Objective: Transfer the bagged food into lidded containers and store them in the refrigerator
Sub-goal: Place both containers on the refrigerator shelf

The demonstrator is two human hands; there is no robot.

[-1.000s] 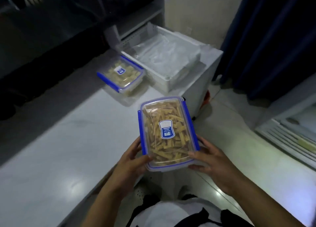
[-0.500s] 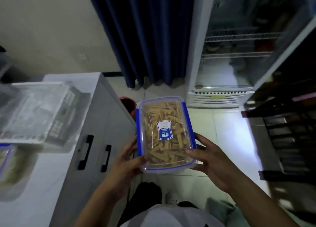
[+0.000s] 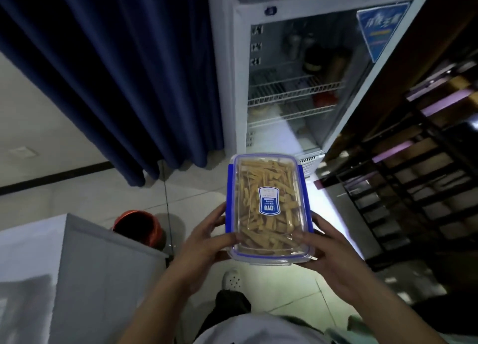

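Pale floor tiles fill the middle of the view, and the white counter shows only its corner at the near left. Just beyond this corner an orange bucket stands on the floor. Behind it, far left, a dark blue curtain hangs down to the tiles. The left hand grips the near left side of a clear lidded container with blue clips, thumb laid on the lid. This container is full of tan food strips and is held in the air, level, in front of the body. The right hand closes on its near right side in the same way. Further right and far, the refrigerator with a glass door shows wire shelves with some blurred items.
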